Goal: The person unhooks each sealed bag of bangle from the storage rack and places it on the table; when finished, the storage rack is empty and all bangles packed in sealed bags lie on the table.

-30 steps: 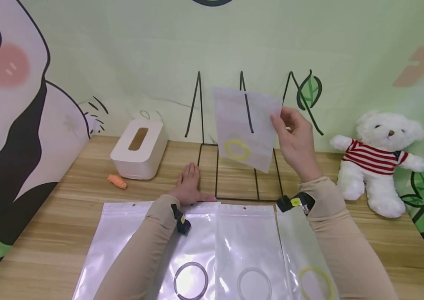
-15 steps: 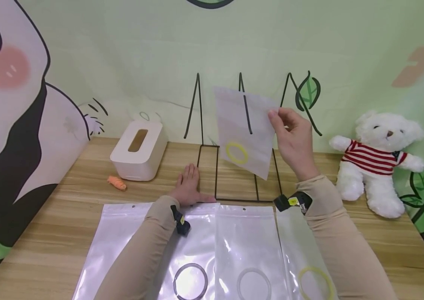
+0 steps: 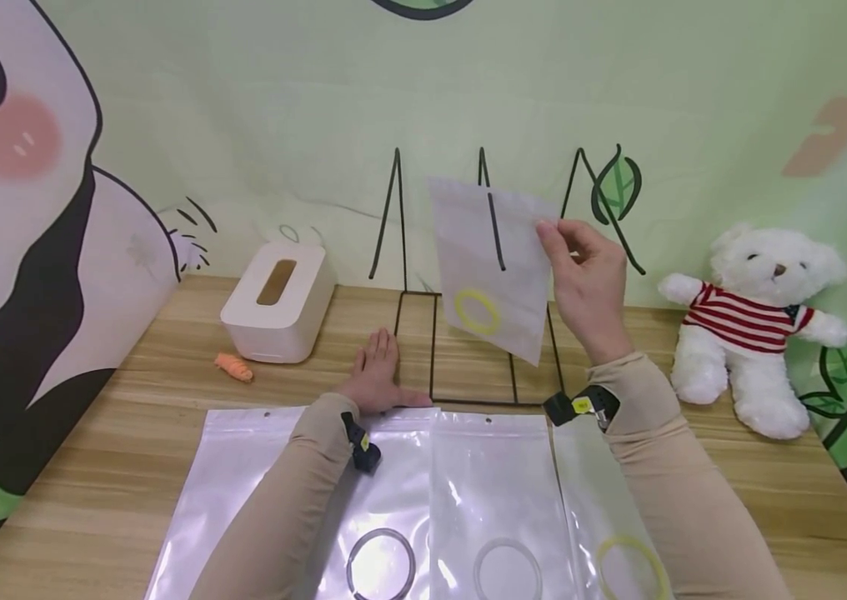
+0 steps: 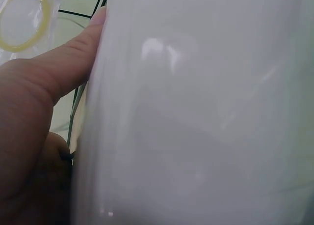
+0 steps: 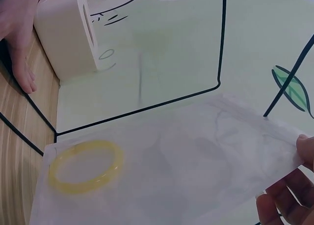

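Note:
A translucent zip bag [image 3: 487,250] with a yellow ring [image 3: 477,312] inside hangs on the middle prong of a black wire rack [image 3: 476,403]. The prong's front end shows in front of the bag. My right hand [image 3: 588,275] pinches the bag's right edge near the top between thumb and fingers; the right wrist view shows this grip at the edge of the bag [image 5: 176,161]. My left hand [image 3: 374,375] rests on the table, fingers straight and spread, thumb along the rack's front left corner. In the left wrist view a glossy bag [image 4: 196,107] hides most of the work.
Several zip bags lie in a row in front, among them one with a grey ring [image 3: 381,563] and one with a yellow ring [image 3: 629,567]. A white tissue box [image 3: 273,304] and an orange object [image 3: 233,366] are at left. A teddy bear [image 3: 754,325] sits at right.
The bag on the prong has swung slightly, its lower right corner now hanging lower. My right hand has shifted a little left, still pinching its edge. My left hand stays in place.

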Demonstrator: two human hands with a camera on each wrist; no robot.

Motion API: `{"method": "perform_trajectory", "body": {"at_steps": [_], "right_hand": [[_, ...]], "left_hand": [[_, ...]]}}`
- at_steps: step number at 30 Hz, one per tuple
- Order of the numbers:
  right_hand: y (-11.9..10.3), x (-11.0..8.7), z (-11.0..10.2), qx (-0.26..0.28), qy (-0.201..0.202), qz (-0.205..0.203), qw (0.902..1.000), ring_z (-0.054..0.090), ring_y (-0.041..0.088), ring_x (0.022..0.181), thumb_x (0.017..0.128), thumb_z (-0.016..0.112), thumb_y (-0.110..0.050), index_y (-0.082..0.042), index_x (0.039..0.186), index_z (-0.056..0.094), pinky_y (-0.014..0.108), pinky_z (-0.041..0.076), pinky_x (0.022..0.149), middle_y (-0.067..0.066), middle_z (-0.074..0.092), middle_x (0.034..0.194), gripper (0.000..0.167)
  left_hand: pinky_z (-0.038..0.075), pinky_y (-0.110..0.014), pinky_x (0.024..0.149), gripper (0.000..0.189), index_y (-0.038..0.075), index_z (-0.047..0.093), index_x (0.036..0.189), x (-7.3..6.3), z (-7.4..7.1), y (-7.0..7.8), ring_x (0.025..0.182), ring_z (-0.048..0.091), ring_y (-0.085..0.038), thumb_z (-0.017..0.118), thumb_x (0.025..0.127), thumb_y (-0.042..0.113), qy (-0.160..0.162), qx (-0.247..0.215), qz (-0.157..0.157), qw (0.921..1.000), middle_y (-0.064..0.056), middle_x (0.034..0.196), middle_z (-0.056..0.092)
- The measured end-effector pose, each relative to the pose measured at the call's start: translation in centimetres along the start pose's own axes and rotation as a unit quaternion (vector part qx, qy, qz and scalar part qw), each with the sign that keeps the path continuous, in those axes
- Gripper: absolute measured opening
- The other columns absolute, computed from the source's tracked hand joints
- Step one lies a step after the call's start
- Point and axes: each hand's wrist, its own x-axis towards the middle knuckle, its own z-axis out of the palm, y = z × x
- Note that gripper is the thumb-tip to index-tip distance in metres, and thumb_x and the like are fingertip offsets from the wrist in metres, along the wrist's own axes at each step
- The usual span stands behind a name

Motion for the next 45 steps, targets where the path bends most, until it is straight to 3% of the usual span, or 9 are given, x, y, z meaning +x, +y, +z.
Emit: {"method": "perform_trajectory", "body": {"at_steps": [6, 16, 31, 45], "right_hand": [[0.2, -0.5, -0.1, 0.003, 0.021, -0.011, 0.9997, 0.061, 0.015, 0.071, 0.093, 0.067, -0.024, -0.001, 0.103, 0.074, 0.017, 0.043, 0.055, 0.014, 0.072, 0.094, 0.025], [-2.4, -2.1, -0.5, 0.003, 0.06, -0.035, 0.9976, 0.06, 0.007, 0.068, 0.092, 0.067, -0.011, 0.005, 0.1, 0.074, 0.014, 0.042, 0.058, 0.02, 0.071, 0.087, 0.019], [-4.2, -3.8, -0.8, 0.032, 0.077, -0.081, 0.9932, 0.056, 0.004, 0.064, 0.089, 0.067, 0.0, 0.013, 0.095, 0.071, 0.014, 0.044, 0.057, 0.026, 0.067, 0.079, 0.014], [-4.7, -5.0, -1.7, 0.036, 0.087, -0.09, 0.9915, 0.055, 0.002, 0.066, 0.087, 0.068, 0.005, 0.014, 0.093, 0.071, 0.014, 0.045, 0.061, 0.027, 0.066, 0.078, 0.012]], "left_hand": [[-0.009, -0.05, 0.115, 0.128, -0.006, -0.011, 0.15, 0.0, 0.2, 0.1, 0.144, -0.02, -0.031, 0.07, 0.078, 0.062, 0.0, 0.002, 0.0, 1.0, -0.021, 0.156, -0.02], [-0.01, -0.049, 0.115, 0.127, -0.005, -0.012, 0.15, 0.0, 0.5, 0.2, 0.144, -0.02, -0.031, 0.071, 0.079, 0.06, -0.003, -0.004, 0.0, 1.0, -0.021, 0.156, -0.021], [-0.01, -0.05, 0.115, 0.126, -0.007, -0.01, 0.15, -0.1, 0.2, 0.1, 0.144, -0.02, -0.032, 0.071, 0.079, 0.059, 0.002, -0.002, 0.003, 1.0, -0.022, 0.157, -0.019], [-0.01, -0.049, 0.115, 0.127, -0.006, -0.012, 0.15, 0.2, 0.3, 0.0, 0.144, -0.021, -0.031, 0.069, 0.079, 0.062, 0.003, 0.013, 0.001, 0.9999, -0.022, 0.156, -0.021]]}}
